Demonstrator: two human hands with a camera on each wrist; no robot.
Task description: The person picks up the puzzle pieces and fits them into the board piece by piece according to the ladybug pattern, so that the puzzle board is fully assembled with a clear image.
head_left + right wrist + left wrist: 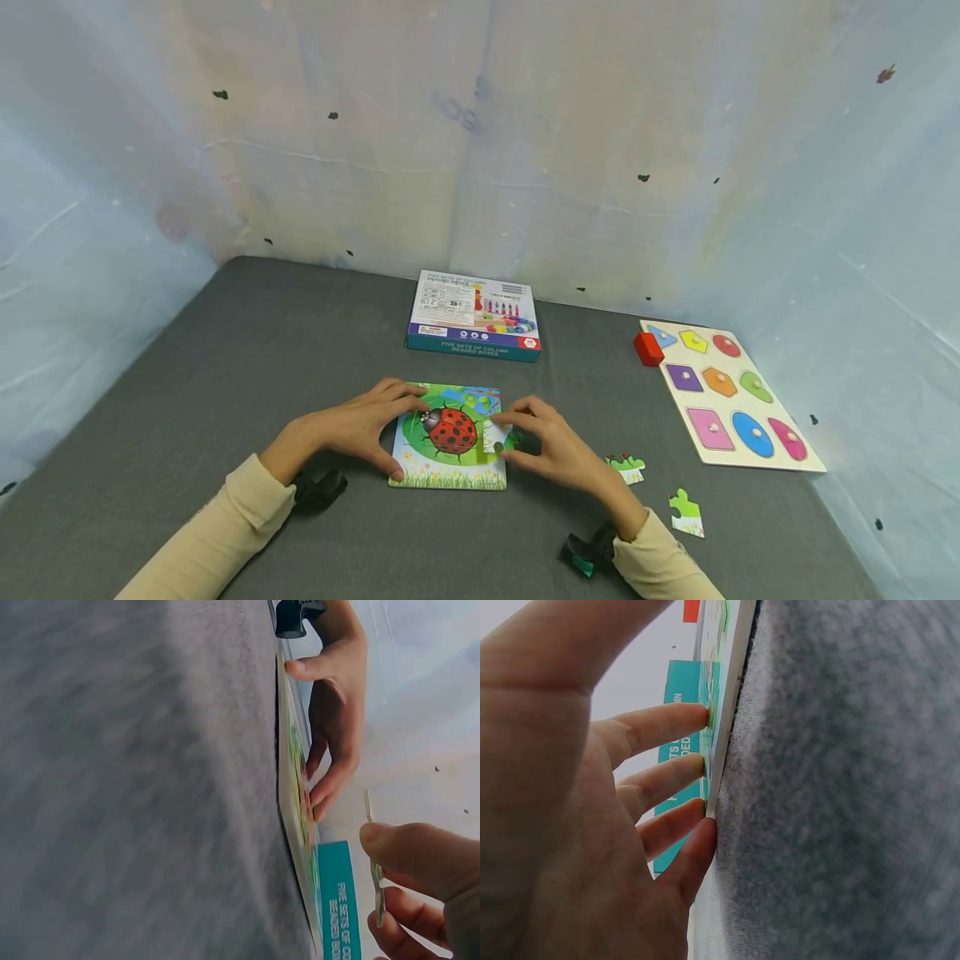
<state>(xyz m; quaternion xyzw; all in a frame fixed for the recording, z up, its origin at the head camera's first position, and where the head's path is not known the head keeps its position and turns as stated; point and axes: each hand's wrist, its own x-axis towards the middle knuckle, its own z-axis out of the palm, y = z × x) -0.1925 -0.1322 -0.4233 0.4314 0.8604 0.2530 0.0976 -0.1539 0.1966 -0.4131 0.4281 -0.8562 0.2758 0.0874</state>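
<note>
A square ladybug jigsaw puzzle (450, 479) in a thin pale-edged board lies flat on the grey cloth. My left hand (360, 423) spans its left side, thumb at the near left corner and fingertips on the picture's upper part. In the left wrist view, the fingers of the left hand (630, 802) look fairly straight against the board (721, 742). Above the right part of the puzzle, my right hand (555, 446) pinches a puzzle piece (493, 437) between thumb and fingers. Seen edge-on in the right wrist view, that piece (377, 892) is raised clear of the board.
Two loose puzzle pieces, one (628, 468) partly behind the right wrist and another (687, 513), lie to the right. A beaded-boxes carton (474, 317) stands behind the puzzle. A red block (648, 349) touches a knobbed shape board (738, 400) at far right. Plastic sheeting borders the table.
</note>
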